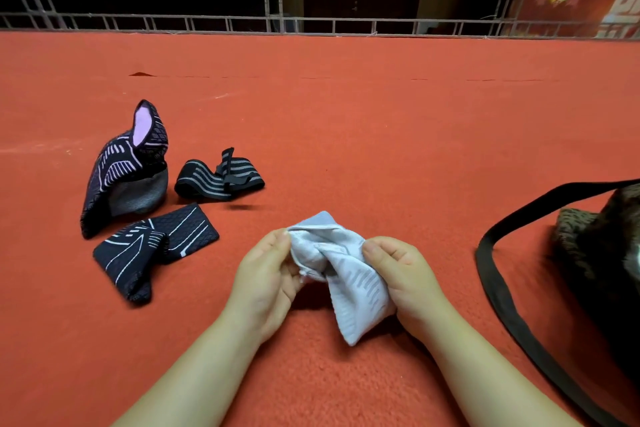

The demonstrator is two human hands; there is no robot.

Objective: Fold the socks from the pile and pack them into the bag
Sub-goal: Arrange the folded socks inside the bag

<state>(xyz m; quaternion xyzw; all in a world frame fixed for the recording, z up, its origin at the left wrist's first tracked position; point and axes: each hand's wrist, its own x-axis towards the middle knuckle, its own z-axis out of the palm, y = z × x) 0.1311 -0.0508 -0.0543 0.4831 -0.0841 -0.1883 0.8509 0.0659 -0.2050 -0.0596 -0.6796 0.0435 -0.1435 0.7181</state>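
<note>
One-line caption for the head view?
Both hands fold a grey sock; dark socks left, bag right.

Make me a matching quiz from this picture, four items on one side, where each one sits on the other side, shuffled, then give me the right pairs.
Items:
1. light grey sock
2. black sock with grey stripes
3. black sock with pink lining
4. dark bag

Places:
A. far right edge, strap trailing on the red carpet
B. held between left hand and right hand
C. furthest left, its open end standing up
D. lying on the carpet beyond the hands, left of centre

Pairs: 1-B, 2-D, 3-C, 4-A
</note>
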